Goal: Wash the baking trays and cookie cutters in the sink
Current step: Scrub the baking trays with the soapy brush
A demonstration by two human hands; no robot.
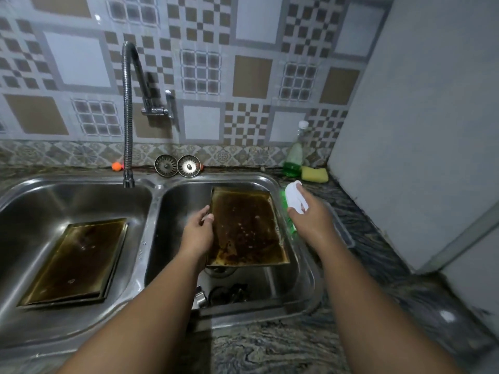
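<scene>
Head camera, and we're over the double stainless-steel sink [154, 211]. Where's the tray?

Right basin! It's a rectangular metal baking tray [245, 228], tilted, with its far end propped high against the far wall and its near end down by the drain. The face is burnt dark brown, nearly black in patches, with pale wet specks and a lighter amber rim.

And the hands?

Left hand [198, 234] grips that tray's left edge, thumb on the stained face, fingers curled behind. Right hand [310, 218] is out over the sink's right rim, wrapped round a white-capped green plastic bottle [293, 197], which is blurred.

Anything in the left basin?

Yes, a second rectangular brown-stained tray [78, 260], lying on the bottom, glossy, with the same amber-to-black crust. Small metal pieces [200, 298] sit at the right basin's near end, too dark to identify. The flexible chrome tap [127, 103] hangs by the divider, and a yellow sponge [314, 174] sits far right on the counter.
</scene>
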